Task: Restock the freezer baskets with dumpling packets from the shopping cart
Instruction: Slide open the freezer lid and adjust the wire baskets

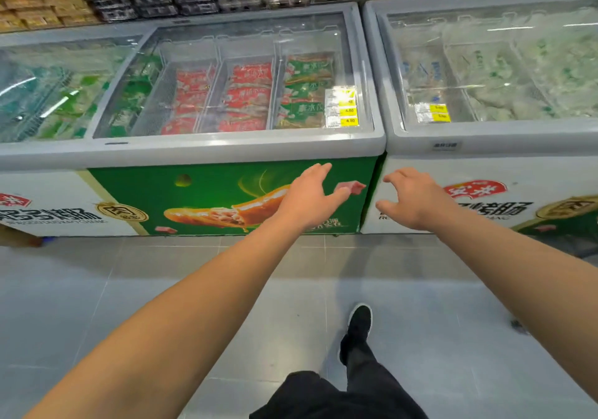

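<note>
Both empty, fingers spread, the left hand [310, 197] and right hand [415, 200] reach toward the grey glass-lidded chest freezer [207, 151] just ahead, likely to slide its lid before loading packets.

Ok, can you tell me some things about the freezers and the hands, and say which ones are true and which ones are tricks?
1. Both hands are empty. True: the left hand and the right hand are open, with no packet in either.
2. The red packets lie in the freezer with the green front. True.
3. The green packets sit left of the red ones. False: they fill the basket to the right of them.
4. The hands are touching the glass lid. False: they are held out in front of the freezer's painted side, below the rim.
5. Yellow price tags are stuck on the glass. True.
</note>
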Demonstrator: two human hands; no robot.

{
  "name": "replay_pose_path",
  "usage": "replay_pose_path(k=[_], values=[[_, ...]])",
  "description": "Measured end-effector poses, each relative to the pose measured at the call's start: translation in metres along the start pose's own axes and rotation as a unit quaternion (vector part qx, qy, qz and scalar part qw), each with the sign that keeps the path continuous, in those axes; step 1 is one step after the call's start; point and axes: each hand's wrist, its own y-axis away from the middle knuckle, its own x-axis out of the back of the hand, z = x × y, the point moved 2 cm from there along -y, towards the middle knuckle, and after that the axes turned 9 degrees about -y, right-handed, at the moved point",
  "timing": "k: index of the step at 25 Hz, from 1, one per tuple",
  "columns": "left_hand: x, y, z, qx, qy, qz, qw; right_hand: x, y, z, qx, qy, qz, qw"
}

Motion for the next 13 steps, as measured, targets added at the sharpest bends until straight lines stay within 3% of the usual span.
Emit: replay_pose_path(k=[13], values=[[0.032,-0.169,-0.008,0.061,-0.027,0.006,0.998,0.061,-0.208,0.019,0.045,-0.023,-0.037,0.998]])
